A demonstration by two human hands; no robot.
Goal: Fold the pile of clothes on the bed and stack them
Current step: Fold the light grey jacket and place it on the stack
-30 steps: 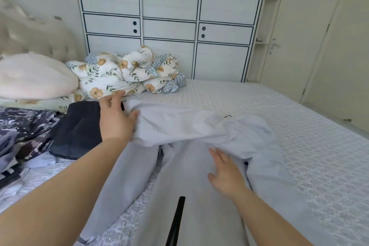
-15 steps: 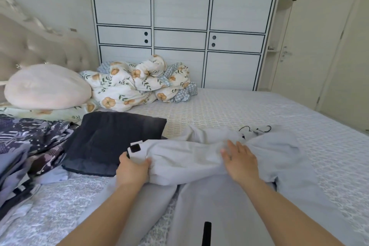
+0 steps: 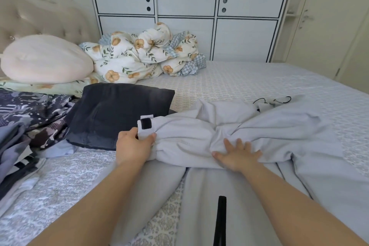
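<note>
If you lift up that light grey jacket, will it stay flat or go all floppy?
Probably floppy: the jacket already bunches into soft folds where the left hand grips its cuff. It likely feels light, since the cloth looks thin and drapes flat over the bed. It may slide a bit, so the right hand pressing it helps.

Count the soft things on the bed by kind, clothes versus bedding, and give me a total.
Clothes: 3, the pale grey garment under both hands, the folded dark navy garment, the patterned clothes pile counted as one.
Bedding: 2, the pink pillow and the bunched floral duvet.
Total: 5
</note>
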